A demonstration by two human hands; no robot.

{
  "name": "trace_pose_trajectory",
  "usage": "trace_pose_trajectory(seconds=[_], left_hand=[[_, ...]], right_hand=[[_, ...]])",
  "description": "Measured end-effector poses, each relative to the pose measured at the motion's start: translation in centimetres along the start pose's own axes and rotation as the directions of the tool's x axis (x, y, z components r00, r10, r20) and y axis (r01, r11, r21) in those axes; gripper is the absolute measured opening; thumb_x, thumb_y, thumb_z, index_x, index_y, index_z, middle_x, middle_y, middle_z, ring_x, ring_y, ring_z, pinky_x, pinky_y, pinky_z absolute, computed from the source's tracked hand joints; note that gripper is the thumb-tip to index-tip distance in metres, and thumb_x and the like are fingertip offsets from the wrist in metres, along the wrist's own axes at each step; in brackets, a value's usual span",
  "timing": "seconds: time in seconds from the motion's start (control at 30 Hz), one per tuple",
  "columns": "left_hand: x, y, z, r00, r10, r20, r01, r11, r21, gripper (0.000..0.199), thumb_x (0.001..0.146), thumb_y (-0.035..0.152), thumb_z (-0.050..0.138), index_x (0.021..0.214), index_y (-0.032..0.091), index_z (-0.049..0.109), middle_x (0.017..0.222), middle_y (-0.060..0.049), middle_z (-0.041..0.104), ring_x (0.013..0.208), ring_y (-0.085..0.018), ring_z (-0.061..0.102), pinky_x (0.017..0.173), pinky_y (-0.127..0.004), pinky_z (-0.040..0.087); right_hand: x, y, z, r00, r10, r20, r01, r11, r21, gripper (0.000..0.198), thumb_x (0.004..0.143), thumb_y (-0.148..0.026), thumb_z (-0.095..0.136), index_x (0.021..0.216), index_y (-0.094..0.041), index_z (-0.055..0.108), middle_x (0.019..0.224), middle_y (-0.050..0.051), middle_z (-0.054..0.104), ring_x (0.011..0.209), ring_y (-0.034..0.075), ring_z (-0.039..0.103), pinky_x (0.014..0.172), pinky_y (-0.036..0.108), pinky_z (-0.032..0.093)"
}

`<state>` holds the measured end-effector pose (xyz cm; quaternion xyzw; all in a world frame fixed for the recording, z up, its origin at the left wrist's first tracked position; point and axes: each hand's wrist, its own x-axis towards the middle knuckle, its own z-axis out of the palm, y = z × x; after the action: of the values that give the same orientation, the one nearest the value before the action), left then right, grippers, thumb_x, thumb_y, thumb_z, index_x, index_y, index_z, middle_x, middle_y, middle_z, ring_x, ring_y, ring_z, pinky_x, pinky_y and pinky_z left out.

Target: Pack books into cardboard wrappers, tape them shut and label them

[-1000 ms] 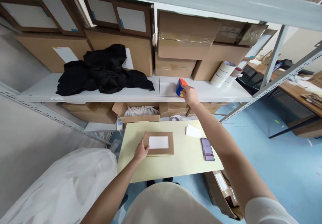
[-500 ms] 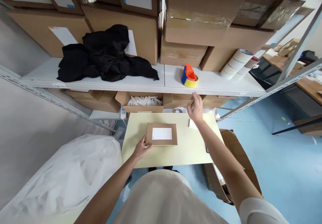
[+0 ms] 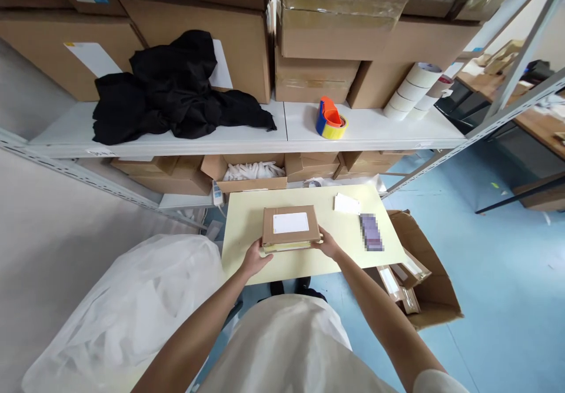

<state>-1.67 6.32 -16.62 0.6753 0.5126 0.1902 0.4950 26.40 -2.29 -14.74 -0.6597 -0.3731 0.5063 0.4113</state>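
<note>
A small brown cardboard box (image 3: pixel 270 226) with a white label (image 3: pixel 290 223) on top is between my hands over the pale yellow table (image 3: pixel 241 219). My left hand (image 3: pixel 256 257) grips its left front corner, thumb toward the front. On the opposite side, my right hand (image 3: pixel 326 244) holds the right front corner, its fingers partly hidden by the box. Along the front edge a pale yellowish strip shows; I cannot tell whether the box is lifted or resting. White paper slips (image 3: pixel 346 203) and a pixelated purple item (image 3: pixel 371 232) lie to the right.
On the grey shelf (image 3: pixel 265 141) are a tape dispenser (image 3: pixel 331 121), tape rolls (image 3: pixel 408 93) and black cloth (image 3: pixel 172 90). An open carton (image 3: pixel 252 185) of white items sits below. A large carton (image 3: pixel 436 281) with small boxes stands right, a white bag (image 3: pixel 128 305) left.
My right hand has come down from near the shelf to the box's right side. The box sits slightly farther right in view, and my left hand stays at its left corner.
</note>
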Motion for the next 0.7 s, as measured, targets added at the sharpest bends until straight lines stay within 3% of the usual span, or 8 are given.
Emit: trace_pose_trajectory(seconds=[0.17,0.27,0.43,0.7], left_hand=[[-0.6,1.5,0.4,0.997,0.068,-0.019,-0.070,0.994,-0.090,0.047,0.074,0.036,0.062,0.115,0.014,0.057,0.109,-0.012,0.065,0.099,-0.023,0.064,0.084,-0.036,0.053],[-0.2,2.8,1.3,0.992,0.104,-0.068,-0.110,0.991,-0.078,0.045,0.080,0.044,0.055,0.111,0.012,0.061,0.102,-0.012,0.067,0.089,-0.020,0.066,0.079,-0.032,0.053],[1.2,4.5,2.3,0.984,0.104,-0.144,-0.094,0.993,0.074,0.042,0.085,0.047,0.045,0.094,0.014,0.068,0.084,-0.009,0.068,0.080,-0.021,0.064,0.077,-0.032,0.050],[2.3,5.1,2.6,0.985,0.055,-0.166,-0.028,0.987,0.160,0.034,0.087,0.038,0.043,0.085,0.016,0.069,0.076,-0.007,0.065,0.083,-0.022,0.063,0.078,-0.030,0.048]], right_hand=[[-2.9,-3.0,-2.1,0.994,-0.010,-0.107,0.013,1.000,0.023,0.052,0.075,-0.049,0.064,0.117,-0.018,0.062,0.113,0.010,0.067,0.096,0.026,0.063,0.083,0.040,0.052],[-3.5,-3.6,-2.6,0.977,0.039,-0.210,-0.042,0.999,-0.011,0.051,0.080,-0.058,0.056,0.107,-0.016,0.066,0.110,0.011,0.068,0.103,0.027,0.062,0.089,0.039,0.050],[-3.0,-3.0,-2.6,0.951,0.114,-0.288,-0.143,0.986,-0.083,0.052,0.083,-0.052,0.052,0.118,-0.015,0.056,0.112,0.014,0.067,0.101,0.026,0.064,0.086,0.038,0.050],[-1.4,-2.0,-2.9,0.971,0.082,-0.225,-0.129,0.971,-0.202,0.043,0.084,-0.044,0.050,0.117,-0.017,0.056,0.107,0.010,0.069,0.096,0.022,0.066,0.082,0.034,0.050]])
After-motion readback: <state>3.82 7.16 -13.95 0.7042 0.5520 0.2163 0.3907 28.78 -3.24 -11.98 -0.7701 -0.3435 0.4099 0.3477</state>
